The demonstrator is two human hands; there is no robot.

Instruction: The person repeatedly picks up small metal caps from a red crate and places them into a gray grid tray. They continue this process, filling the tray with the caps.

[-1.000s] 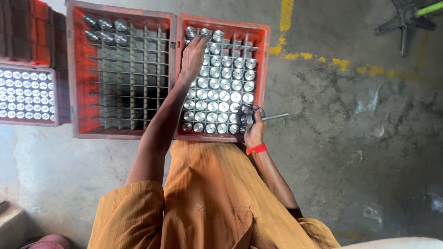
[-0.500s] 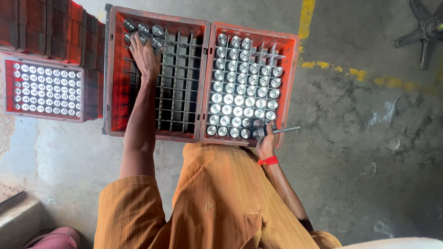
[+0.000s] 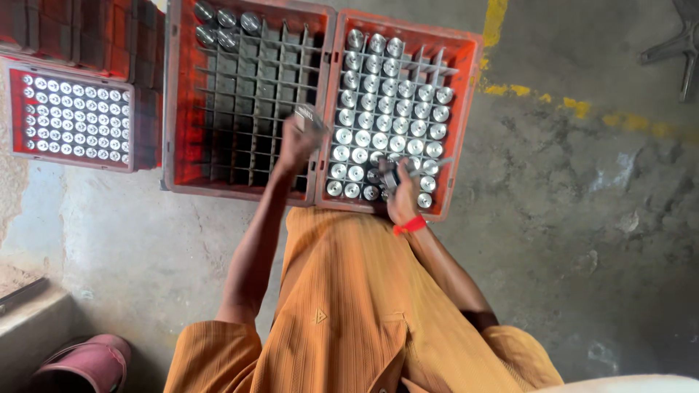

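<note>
The left hand (image 3: pixel 297 142) is clenched around a small shiny metal cylinder (image 3: pixel 307 116) above the divider between the two red crates (image 3: pixel 325 109), while the right hand (image 3: pixel 399 198) grips a metal gauge tool (image 3: pixel 393 175) at the fuller crate's six o'clock edge; the part looks dense, rigid and slick, best pinched across its sides.

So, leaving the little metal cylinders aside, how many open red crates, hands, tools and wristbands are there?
Open red crates: 3 (small left crate, middle crate, right crate)
Hands: 2 (left hand, right hand)
Metal tool, in the right hand: 1
Red wristband: 1
Total: 7
</note>
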